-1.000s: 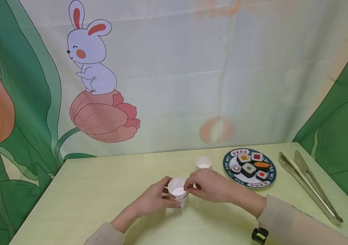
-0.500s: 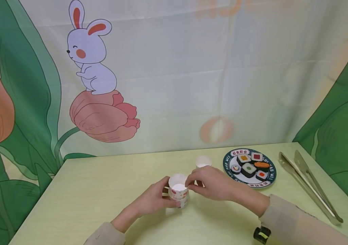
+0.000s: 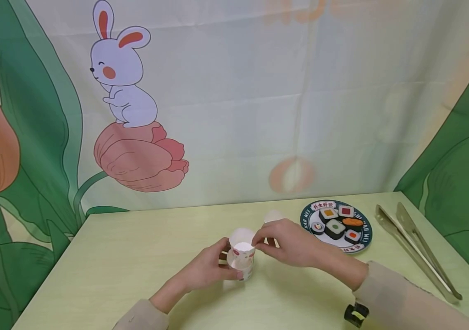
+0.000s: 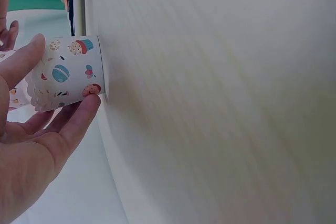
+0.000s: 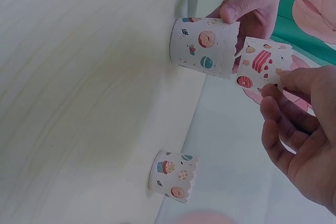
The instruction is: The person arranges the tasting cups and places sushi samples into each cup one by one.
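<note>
In the head view my left hand [image 3: 203,269] grips a white paper baking cup [image 5: 202,45] printed with sweets, fingers and thumb around its wall. This cup stands upright on the table, its base at the tabletop in the left wrist view. A second baking cup [image 5: 260,64], with a red cake print, is pinched at its side by my right hand's [image 3: 292,245] thumb and fingertips. It sits mostly above the lower cup's scalloped rim, its base close to that rim. Behind my right hand, partly hidden by it, stands a third baking cup [image 3: 273,215].
At the back right lies a round plate [image 3: 367,234] with a dark rim and sushi pictures. Metal tongs [image 3: 386,221] lie beside it on the right. A curtain [image 3: 234,114] with a rabbit and tulips hangs right behind the table's back edge.
My right hand has moved up and slightly right, drawing the second cup upward out of the lower one. The left hand and lower cup have stayed in place.
</note>
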`<action>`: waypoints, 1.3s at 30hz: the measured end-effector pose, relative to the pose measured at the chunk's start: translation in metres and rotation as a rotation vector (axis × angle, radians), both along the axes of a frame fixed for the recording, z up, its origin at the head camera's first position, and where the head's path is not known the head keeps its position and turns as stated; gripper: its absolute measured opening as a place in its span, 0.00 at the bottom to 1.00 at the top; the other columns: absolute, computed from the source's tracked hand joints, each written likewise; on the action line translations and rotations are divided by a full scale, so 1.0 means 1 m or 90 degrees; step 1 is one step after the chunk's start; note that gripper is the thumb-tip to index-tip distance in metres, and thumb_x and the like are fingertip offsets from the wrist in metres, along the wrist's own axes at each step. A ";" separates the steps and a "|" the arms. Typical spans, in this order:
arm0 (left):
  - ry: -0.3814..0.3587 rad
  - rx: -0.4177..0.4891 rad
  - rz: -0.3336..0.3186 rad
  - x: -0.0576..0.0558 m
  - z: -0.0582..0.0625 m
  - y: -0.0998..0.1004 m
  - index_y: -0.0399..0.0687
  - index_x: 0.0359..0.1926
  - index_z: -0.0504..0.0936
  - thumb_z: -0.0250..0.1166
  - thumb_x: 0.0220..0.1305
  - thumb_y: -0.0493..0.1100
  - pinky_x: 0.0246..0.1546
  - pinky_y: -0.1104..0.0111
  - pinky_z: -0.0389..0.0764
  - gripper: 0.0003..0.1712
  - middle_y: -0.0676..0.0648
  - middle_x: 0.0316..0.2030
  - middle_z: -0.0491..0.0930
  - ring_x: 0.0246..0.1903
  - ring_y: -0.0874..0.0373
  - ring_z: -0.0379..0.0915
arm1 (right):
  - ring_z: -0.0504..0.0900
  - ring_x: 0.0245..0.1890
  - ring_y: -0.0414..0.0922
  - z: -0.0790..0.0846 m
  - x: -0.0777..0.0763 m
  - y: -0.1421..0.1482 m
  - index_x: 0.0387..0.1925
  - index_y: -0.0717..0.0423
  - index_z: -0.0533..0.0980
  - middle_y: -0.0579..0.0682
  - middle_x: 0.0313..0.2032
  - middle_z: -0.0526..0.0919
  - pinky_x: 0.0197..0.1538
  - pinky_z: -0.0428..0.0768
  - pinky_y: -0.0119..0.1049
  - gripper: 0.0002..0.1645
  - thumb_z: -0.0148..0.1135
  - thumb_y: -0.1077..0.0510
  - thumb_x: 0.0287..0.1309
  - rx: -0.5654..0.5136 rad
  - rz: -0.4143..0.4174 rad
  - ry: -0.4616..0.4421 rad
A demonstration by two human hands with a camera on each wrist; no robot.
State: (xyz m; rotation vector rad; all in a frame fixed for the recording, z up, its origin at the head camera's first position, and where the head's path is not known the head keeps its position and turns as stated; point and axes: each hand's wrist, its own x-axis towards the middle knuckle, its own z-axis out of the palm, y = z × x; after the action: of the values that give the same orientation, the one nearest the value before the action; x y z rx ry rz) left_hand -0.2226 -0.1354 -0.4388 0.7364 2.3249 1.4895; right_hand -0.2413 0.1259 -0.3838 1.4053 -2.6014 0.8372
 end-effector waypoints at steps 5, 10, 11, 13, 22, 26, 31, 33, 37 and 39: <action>0.000 -0.005 0.004 0.000 0.000 0.000 0.38 0.59 0.72 0.77 0.60 0.36 0.52 0.63 0.83 0.30 0.44 0.52 0.77 0.52 0.48 0.77 | 0.75 0.28 0.32 0.001 -0.001 0.005 0.42 0.49 0.86 0.38 0.36 0.85 0.31 0.78 0.28 0.06 0.68 0.61 0.67 -0.010 -0.009 0.005; -0.003 -0.011 0.007 0.000 0.001 0.000 0.38 0.62 0.71 0.77 0.60 0.37 0.53 0.61 0.83 0.33 0.41 0.53 0.77 0.52 0.47 0.77 | 0.75 0.27 0.32 0.001 -0.002 0.013 0.42 0.48 0.86 0.36 0.34 0.83 0.30 0.78 0.29 0.06 0.67 0.61 0.68 -0.017 -0.026 -0.005; -0.005 -0.011 0.008 0.000 0.001 0.000 0.37 0.62 0.71 0.77 0.60 0.37 0.53 0.61 0.83 0.33 0.40 0.52 0.77 0.52 0.46 0.77 | 0.75 0.26 0.33 0.001 -0.002 0.015 0.42 0.48 0.86 0.36 0.34 0.83 0.30 0.78 0.29 0.06 0.67 0.61 0.68 -0.017 -0.030 -0.008; -0.006 -0.010 0.008 0.000 0.002 -0.001 0.37 0.61 0.70 0.77 0.60 0.36 0.53 0.60 0.83 0.33 0.40 0.52 0.78 0.52 0.47 0.77 | 0.75 0.27 0.33 0.000 -0.003 0.018 0.42 0.48 0.86 0.35 0.34 0.83 0.30 0.79 0.29 0.06 0.67 0.61 0.68 -0.018 -0.038 -0.013; -0.001 -0.013 0.011 0.000 0.001 -0.002 0.37 0.61 0.71 0.77 0.60 0.37 0.54 0.57 0.82 0.33 0.41 0.50 0.78 0.52 0.47 0.76 | 0.76 0.29 0.35 -0.001 -0.004 0.033 0.43 0.48 0.86 0.34 0.34 0.82 0.31 0.80 0.31 0.06 0.67 0.61 0.68 -0.013 -0.084 -0.036; -0.002 -0.013 0.012 0.000 0.001 -0.003 0.37 0.61 0.71 0.77 0.59 0.36 0.54 0.57 0.82 0.33 0.41 0.51 0.78 0.52 0.47 0.76 | 0.75 0.30 0.34 -0.003 -0.005 0.039 0.42 0.49 0.86 0.33 0.34 0.82 0.32 0.79 0.30 0.06 0.67 0.62 0.68 -0.011 -0.090 -0.026; 0.001 -0.019 0.017 -0.001 0.001 -0.004 0.37 0.61 0.71 0.77 0.59 0.37 0.54 0.58 0.82 0.33 0.42 0.51 0.78 0.52 0.47 0.76 | 0.75 0.30 0.34 -0.005 -0.007 0.046 0.42 0.50 0.86 0.34 0.34 0.83 0.31 0.79 0.30 0.06 0.67 0.62 0.67 -0.010 -0.099 -0.021; 0.005 -0.020 0.017 -0.001 0.000 -0.004 0.37 0.61 0.71 0.77 0.59 0.37 0.53 0.59 0.82 0.33 0.42 0.51 0.78 0.51 0.48 0.76 | 0.76 0.30 0.34 -0.006 -0.007 0.049 0.41 0.50 0.86 0.34 0.33 0.83 0.31 0.79 0.30 0.06 0.67 0.62 0.67 -0.007 -0.103 -0.022; 0.007 -0.017 0.016 0.000 0.000 -0.005 0.37 0.61 0.71 0.77 0.59 0.36 0.53 0.60 0.82 0.33 0.41 0.50 0.77 0.51 0.47 0.77 | 0.75 0.30 0.34 -0.008 -0.009 0.053 0.41 0.50 0.86 0.34 0.33 0.83 0.32 0.79 0.30 0.06 0.67 0.63 0.67 0.003 -0.108 -0.033; 0.006 -0.017 0.016 0.000 0.001 -0.006 0.37 0.61 0.71 0.77 0.59 0.36 0.53 0.60 0.82 0.33 0.41 0.50 0.77 0.51 0.47 0.77 | 0.75 0.29 0.34 -0.010 -0.010 0.055 0.41 0.51 0.86 0.35 0.33 0.83 0.32 0.79 0.30 0.05 0.67 0.63 0.67 0.008 -0.107 -0.027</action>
State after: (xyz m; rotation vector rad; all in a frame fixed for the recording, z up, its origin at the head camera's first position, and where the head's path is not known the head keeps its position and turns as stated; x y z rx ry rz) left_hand -0.2226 -0.1411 -0.4383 0.7109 2.3641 1.4666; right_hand -0.2515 0.1811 -0.3942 1.1624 -2.7151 0.8374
